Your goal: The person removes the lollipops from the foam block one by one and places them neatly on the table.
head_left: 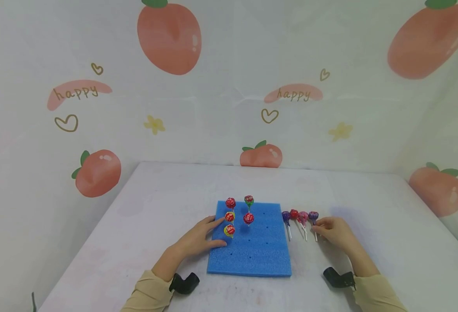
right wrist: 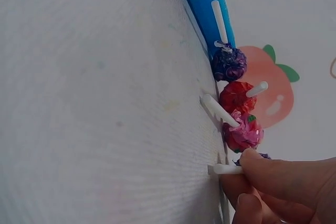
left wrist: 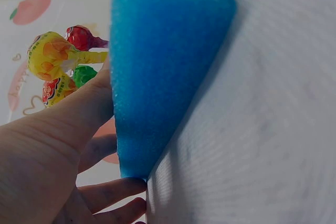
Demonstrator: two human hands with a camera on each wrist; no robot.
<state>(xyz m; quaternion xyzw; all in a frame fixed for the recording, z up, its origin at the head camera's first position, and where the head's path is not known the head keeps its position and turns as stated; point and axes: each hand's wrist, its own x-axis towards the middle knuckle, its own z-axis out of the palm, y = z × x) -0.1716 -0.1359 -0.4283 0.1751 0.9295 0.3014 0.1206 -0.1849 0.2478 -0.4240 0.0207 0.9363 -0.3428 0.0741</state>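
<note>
Head view is showing your right grip (head_left: pixel 334 232) pinching a purple lollipop (head_left: pixel 313 215) to the right of the blue board (head_left: pixel 269 260), its white stick (head_left: pixel 316 238) poking out. Three loose lollipops (head_left: pixel 303 217) are lying nearer the board's right side. Your left grip (head_left: pixel 195 238) is resting, fingers spread, on the board's left edge. Five standing lollipops (head_left: pixel 248 219) are poking up from the board's back left part.

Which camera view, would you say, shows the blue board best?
The head view: nearly the whole top of the blue board shows, hidden only by the left hand and five lollipops. The left wrist view shows part of its side, the right wrist view only a narrow strip.
</note>
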